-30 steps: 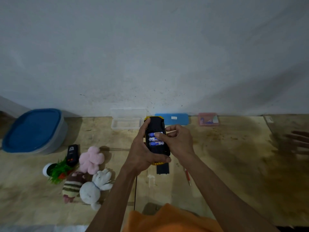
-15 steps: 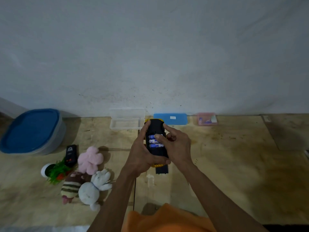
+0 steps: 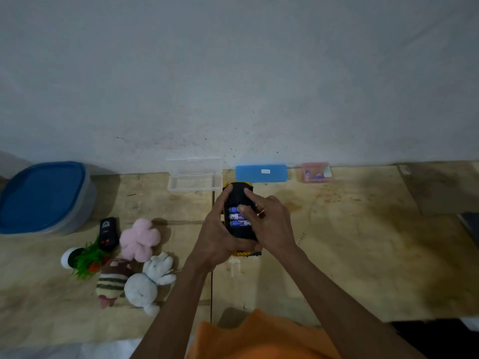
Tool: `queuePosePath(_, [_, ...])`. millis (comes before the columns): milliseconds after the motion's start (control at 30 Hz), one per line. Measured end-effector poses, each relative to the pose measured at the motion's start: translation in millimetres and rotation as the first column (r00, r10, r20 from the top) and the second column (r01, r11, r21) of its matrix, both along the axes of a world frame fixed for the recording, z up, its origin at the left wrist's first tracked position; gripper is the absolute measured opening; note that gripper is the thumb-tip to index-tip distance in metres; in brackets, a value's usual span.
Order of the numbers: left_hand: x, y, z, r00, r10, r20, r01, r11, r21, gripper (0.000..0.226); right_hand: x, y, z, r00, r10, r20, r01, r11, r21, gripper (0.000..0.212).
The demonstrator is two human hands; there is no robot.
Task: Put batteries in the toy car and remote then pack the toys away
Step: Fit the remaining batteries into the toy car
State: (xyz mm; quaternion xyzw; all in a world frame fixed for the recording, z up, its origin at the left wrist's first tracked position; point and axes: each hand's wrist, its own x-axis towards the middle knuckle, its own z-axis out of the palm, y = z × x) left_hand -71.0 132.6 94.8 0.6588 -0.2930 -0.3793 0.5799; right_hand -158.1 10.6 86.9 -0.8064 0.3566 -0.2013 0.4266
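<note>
Far left, mid-frame: one tub [image 3: 85,200] with a blue lid [image 3: 41,195], against the wall [image 3: 233,73].
Lower left, on the floor [image 3: 363,255]: one black remote [image 3: 108,233], lying flat; one small potted plant [image 3: 83,260] tipped on its side, touching the remote's near end; three plush toys, namely one pink [image 3: 140,239], one striped [image 3: 112,281], one white [image 3: 147,283], bunched together just right of the plant.
Upper centre, along the wall: one clear case [image 3: 194,181], open; one blue case [image 3: 261,173]; one pink box [image 3: 315,172], contents blurred.
Centre: one toy car [image 3: 239,193], yellow body, black underside turned up, held above the floor. Battery bay open; three blue batteries [image 3: 237,217] seated side by side across it.
Left hand [image 3: 217,242]: wrapped round the car's left side and near end, thumb along its far edge, gripping firmly.
Right hand [image 3: 267,224]: forefinger stretched onto the black underside beyond the bay, thumb pressing the batteries; it hides the car's right side.
Bottom centre: orange garment [image 3: 259,338].
</note>
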Motion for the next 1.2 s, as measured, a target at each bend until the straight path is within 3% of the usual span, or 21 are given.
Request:
queuePosePath(100, [-2.7,6.6,-10.7,0.999,-0.022,-0.041,0.021,0.999,-0.03,0.124,-7.8,4.8,-3.2,0.999,0.007,-0.033,-0.007,1.0,-0.004,0.046])
queuePosePath(200, [2.2,16.3,-23.1,0.995,-0.007,-0.099,0.007,1.0,0.002,0.127,-23.2,-1.8,-8.1,0.983,-0.179,0.034,0.175,0.979,0.108,0.038])
queuePosePath(333, [5.9,35.2,-38.7,0.993,0.035,-0.11,-0.029,0.998,0.056,0.128,-45.8,-12.9,-31.4,0.94,-0.327,-0.096,0.332,0.942,0.042,0.02])
queuePosePath(500, [3.8,53.7,-56.5,0.989,0.074,-0.129,-0.055,0.988,0.144,0.129,-47.2,-1.9,-89.1,0.95,-0.089,-0.299,0.133,0.983,0.128,0.025])
queuePosePath(667, [-4.6,55.5,-62.4,0.98,0.146,-0.133,-0.117,0.971,0.208,0.128,-34.5,0.6,-127.6,0.868,0.133,-0.478,-0.093,0.99,0.106,0.039])
queuePosePath(800, [-6.6,57.3,-64.1,0.978,0.175,-0.112,-0.142,0.957,0.251,0.126,-30.5,-3.0,-144.8,0.825,0.116,-0.553,-0.116,0.993,0.035,0.044])
queuePosePath(1200, [-7.1,48.1,-61.2,0.973,0.189,-0.132,-0.146,0.949,0.278,0.127,-23.8,-11.3,-143.9,0.837,0.092,-0.54,0.015,0.982,0.19,0.048])
